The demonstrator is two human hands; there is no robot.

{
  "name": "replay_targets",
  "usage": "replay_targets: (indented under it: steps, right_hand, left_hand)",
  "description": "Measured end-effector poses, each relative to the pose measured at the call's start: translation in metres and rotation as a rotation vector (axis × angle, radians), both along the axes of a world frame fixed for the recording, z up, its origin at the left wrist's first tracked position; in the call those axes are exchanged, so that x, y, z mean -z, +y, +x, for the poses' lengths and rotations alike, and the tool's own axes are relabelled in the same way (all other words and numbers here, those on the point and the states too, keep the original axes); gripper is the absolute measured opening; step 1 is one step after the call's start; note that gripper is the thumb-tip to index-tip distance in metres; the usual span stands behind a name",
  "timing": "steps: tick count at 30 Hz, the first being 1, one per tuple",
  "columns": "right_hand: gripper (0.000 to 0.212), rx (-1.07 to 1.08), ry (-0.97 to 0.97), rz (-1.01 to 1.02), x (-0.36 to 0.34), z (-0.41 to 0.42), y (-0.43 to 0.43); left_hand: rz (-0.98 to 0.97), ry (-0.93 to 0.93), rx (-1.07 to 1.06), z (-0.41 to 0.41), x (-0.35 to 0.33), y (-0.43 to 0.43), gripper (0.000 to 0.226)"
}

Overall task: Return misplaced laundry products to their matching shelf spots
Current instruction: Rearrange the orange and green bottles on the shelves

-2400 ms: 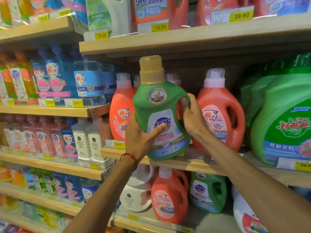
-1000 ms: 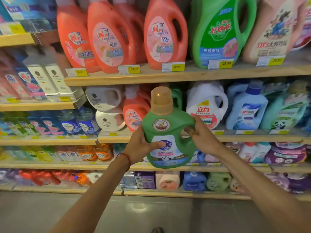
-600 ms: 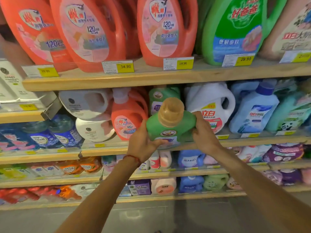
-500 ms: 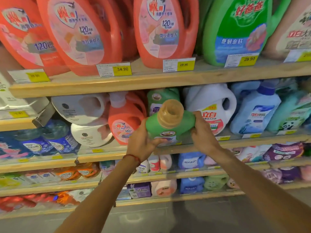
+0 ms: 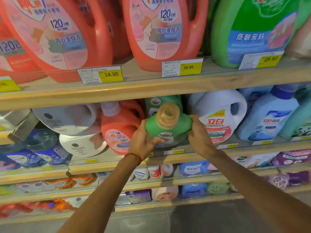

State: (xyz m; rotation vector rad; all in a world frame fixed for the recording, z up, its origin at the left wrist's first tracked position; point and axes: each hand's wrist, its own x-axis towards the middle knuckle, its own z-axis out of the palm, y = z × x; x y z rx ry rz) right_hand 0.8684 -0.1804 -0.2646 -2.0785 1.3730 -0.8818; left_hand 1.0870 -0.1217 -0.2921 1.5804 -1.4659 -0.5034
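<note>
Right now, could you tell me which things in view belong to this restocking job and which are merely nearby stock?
In the job:
- green bottle, held by left hand and right hand
- matching green bottle behind it
- shelf

Just nearby:
- white jug
- small orange bottle
- large orange jugs above

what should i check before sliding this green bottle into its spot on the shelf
1. Grip: left hand and right hand both on the green bottle - ok.
2. Matching product: another green bottle sits right behind it - ok.
3. Gap: the slot lies between the orange bottle and the white bottle; whether it is wide enough - cannot tell.
4. Headroom: gold cap is tilted toward the camera, below the upper shelf board - ok.
5. Bottle upright: tilted, base going in first - not ok yet.
6. Price tag match: the tags below are blurred - cannot tell.
</note>
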Motion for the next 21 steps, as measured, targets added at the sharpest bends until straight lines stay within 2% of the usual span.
replay_targets:
  steps: [8, 12, 21]
  right_hand:
    - [0.046, 0.006, 0.058, 0.065, 0.022, 0.008, -0.013]
    - [0.040, 0.040, 0.066, 0.052, 0.026, 0.014, -0.018]
    - [0.038, 0.127, 0.132, -0.012, 0.027, 0.017, -0.026]
  left_hand:
    - [0.079, 0.106, -0.003, 0.005, 0.028, -0.014, 0.078]
    - [0.111, 0.137, -0.022, 0.005, 0.029, -0.022, 0.075]
    - [0.127, 0.023, -0.151, 0.006, 0.034, -0.031, 0.069]
